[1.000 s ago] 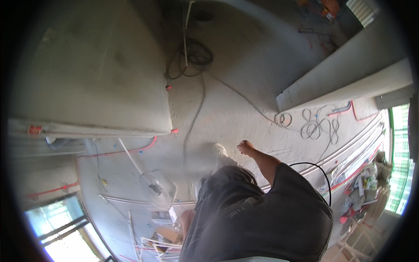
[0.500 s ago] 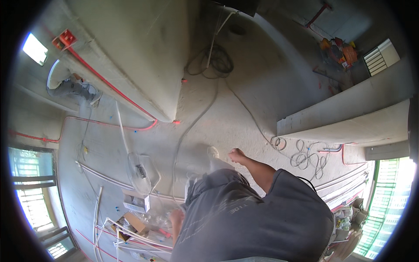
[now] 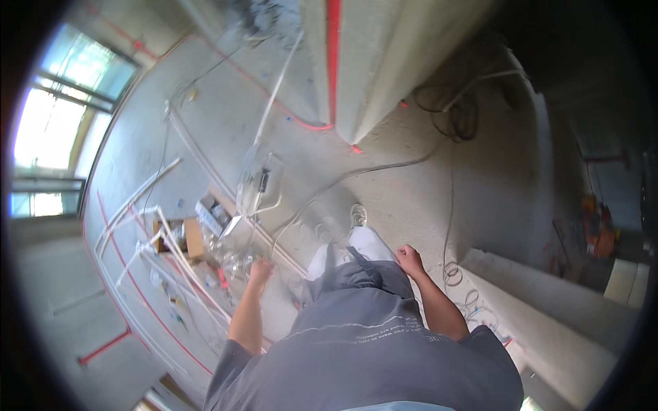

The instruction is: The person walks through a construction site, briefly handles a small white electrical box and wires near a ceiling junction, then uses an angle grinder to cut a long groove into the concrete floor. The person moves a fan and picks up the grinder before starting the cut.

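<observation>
My left hand (image 3: 260, 268) hangs beside my left thigh, its fingers curled in, with nothing showing in it. Past it on the floor lies crumpled clear plastic wrap (image 3: 232, 259), which it appears not to touch. My right hand (image 3: 410, 259) is in a loose fist by my right hip, and no object shows in its fingers. An open cardboard box (image 3: 195, 238) and a smaller white box (image 3: 212, 214) sit on the floor to my left. White pipes (image 3: 179, 255) lie around the boxes.
A concrete wall corner (image 3: 349, 89) with a red conduit (image 3: 334, 55) stands ahead. Grey cable (image 3: 343, 177) crosses the floor to a coil (image 3: 463, 118). A low concrete ledge (image 3: 528, 301) is on my right; windows (image 3: 58, 130) are at the left.
My view has swung left, so the wall corner and cable coil sit further right and the boxes higher. My left hand now shows fully; my right hand has come down beside my hip.
</observation>
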Demonstrator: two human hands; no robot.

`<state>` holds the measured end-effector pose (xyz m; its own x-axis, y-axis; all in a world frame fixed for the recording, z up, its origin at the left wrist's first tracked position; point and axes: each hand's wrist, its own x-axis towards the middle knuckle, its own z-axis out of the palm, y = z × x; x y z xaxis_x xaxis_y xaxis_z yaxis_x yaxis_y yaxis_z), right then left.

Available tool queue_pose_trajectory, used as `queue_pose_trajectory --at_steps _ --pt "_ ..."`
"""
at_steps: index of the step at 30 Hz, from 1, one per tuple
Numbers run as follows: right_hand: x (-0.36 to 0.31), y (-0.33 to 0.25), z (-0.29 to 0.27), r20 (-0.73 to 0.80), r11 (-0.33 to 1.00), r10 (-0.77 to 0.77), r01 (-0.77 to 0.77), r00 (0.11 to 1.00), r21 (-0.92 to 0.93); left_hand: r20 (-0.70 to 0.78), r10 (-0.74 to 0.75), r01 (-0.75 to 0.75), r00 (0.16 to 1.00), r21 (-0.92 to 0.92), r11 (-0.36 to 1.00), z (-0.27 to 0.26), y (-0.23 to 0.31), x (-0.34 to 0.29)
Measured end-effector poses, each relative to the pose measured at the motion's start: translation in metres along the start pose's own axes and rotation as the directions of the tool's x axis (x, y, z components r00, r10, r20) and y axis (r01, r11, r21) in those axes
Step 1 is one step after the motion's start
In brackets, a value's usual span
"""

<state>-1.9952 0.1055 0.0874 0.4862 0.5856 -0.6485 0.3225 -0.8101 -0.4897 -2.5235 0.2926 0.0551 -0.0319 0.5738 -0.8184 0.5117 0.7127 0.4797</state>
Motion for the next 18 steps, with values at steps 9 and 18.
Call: queue_pose_trajectory --at_steps 9,18 --pt "0.043 -0.063 0.017 0.321 0.836 -0.289 0.401 0.902 -0.375 -0.155 0.103 -0.117 0.983 -0.083 0.99 0.014 0.078 0.033" --pt "0.008 -0.052 0.065 0.362 0.726 -0.208 0.392 0.909 -0.566 0.023 -0.168 0.108 0.985 -0.848 0.519 0.037 0.111 0.268"
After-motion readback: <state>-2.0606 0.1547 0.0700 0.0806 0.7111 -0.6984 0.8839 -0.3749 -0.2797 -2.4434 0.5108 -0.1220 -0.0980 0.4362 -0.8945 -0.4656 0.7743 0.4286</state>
